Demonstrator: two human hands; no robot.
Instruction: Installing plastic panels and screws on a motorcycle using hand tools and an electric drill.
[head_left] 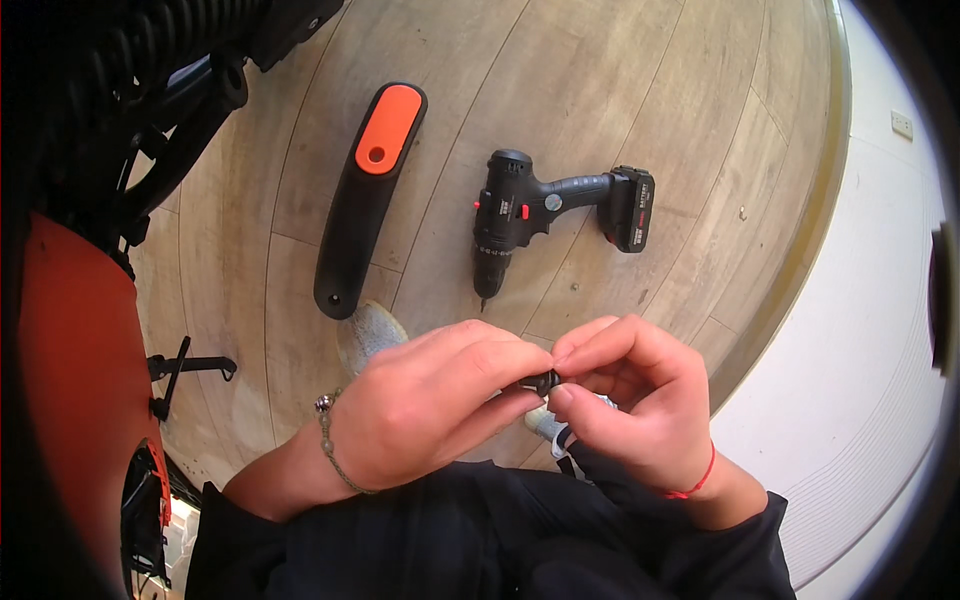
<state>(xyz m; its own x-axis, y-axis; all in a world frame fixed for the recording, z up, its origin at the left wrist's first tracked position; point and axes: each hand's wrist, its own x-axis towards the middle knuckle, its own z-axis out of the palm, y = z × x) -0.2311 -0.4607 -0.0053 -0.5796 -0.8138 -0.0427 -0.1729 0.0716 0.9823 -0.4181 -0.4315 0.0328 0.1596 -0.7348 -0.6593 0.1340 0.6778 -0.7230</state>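
My left hand [430, 400] and my right hand [635, 400] meet in front of my body, fingertips nearly touching. Both are closed in a pinch on one small black part [543, 381], bolt-like with a rounded end. The left fingers hide much of it, so its full shape cannot be made out. Beyond my hands, a black cordless drill [512, 205] lies on its side, its bit pointing back toward me. Left of the drill lies a long black cover-like piece [352, 230] with an orange panel [390, 125] at its far end and a hole at its near end.
An orange and black vehicle [75, 350] stands along the left side, with a black lever-like part [195, 367] sticking out from it. Wood-look planks [440, 60] cover the floor. A white wall [820, 400] with a socket [902, 124] runs along the right. My shoe [368, 335] shows behind my left hand.
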